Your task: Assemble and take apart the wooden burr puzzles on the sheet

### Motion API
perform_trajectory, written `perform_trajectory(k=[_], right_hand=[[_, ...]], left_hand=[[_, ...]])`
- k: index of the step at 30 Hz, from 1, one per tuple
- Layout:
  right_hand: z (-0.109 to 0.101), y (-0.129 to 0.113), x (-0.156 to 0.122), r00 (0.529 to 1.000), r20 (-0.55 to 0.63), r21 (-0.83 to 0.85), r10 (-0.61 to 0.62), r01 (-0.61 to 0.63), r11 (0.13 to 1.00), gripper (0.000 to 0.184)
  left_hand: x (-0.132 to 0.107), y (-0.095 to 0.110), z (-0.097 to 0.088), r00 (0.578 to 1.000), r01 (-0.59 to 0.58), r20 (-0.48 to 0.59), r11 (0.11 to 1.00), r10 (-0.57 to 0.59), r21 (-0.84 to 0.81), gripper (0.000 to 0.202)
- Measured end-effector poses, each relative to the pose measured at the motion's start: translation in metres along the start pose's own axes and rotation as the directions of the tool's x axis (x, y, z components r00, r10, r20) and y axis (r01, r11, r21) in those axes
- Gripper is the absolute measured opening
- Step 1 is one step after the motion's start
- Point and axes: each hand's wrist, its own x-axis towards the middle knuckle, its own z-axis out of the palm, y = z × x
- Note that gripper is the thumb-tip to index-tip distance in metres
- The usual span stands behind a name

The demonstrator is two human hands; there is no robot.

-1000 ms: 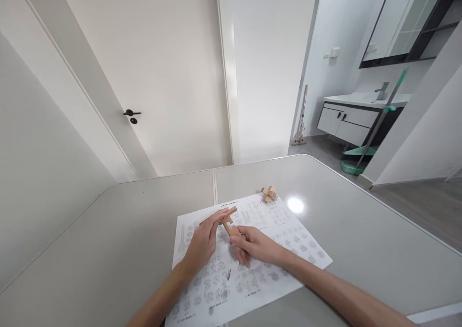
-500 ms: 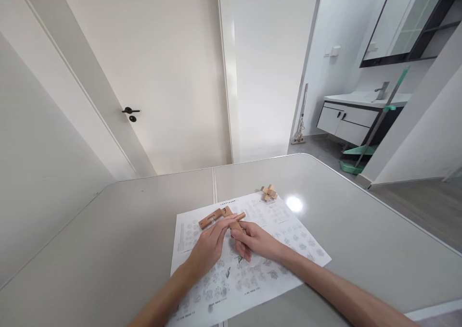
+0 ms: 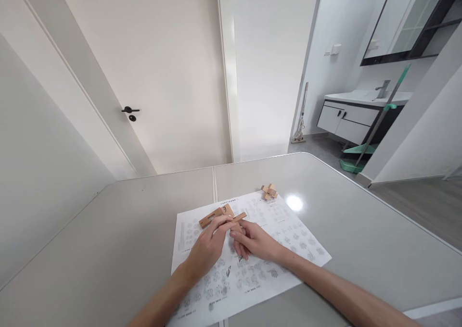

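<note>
My left hand (image 3: 209, 240) is closed, its fingertips pinching a slim wooden puzzle piece (image 3: 240, 217) that points up to the right. Close against it, my right hand (image 3: 254, 240) has its thumb and fingers around another wooden puzzle piece (image 3: 236, 227), which is mostly covered. The two held pieces meet or overlap; whether they interlock I cannot tell. Just beyond my left fingers lies a notched wooden piece (image 3: 206, 220), beside a wooden piece with a dark mark (image 3: 227, 209). Under both hands is a printed paper sheet (image 3: 260, 288) with rows of small diagrams.
An assembled wooden burr puzzle (image 3: 269, 192) rests at the sheet's far right corner. The grey table (image 3: 108, 250) has a seam down its middle. Behind it are a door with a black handle (image 3: 130, 110), a mop, a washbasin cabinet (image 3: 348, 118) and a green dustpan (image 3: 352, 166).
My left fingers have shifted and bent slightly, and the slim piece has turned a little so that a flatter face shows. My right hand stays nearly in place.
</note>
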Motion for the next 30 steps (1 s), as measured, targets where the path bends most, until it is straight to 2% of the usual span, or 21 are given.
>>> perform_trajectory(k=[4,13,19,30], right_hand=[[0.0009,-0.0033,-0.0012,1.000,-0.008,-0.030,-0.008,0.008,1.000,0.044],[0.0012,-0.0037,-0.0035,0.999,-0.011,-0.126,-0.052,0.050,0.991,0.055],[0.0002,-0.0050,-0.0034,0.999,-0.001,-0.131,-0.039,0.039,0.991,0.060],[0.0016,-0.0050,-0.0037,0.999,-0.022,-0.136,-0.045,0.041,0.990,0.062]], left_hand=[[-0.0024,-0.0026,0.0017,1.000,-0.013,-0.001,1.000,0.013,0.022,0.029],[-0.0010,-0.0022,0.0008,1.000,-0.024,0.000,0.999,0.024,0.027,0.028],[-0.0011,-0.0008,0.0000,0.999,-0.021,0.039,1.000,0.020,0.021,0.027],[-0.0010,-0.0017,0.0014,0.998,-0.060,0.018,0.998,0.060,0.018,0.026]])
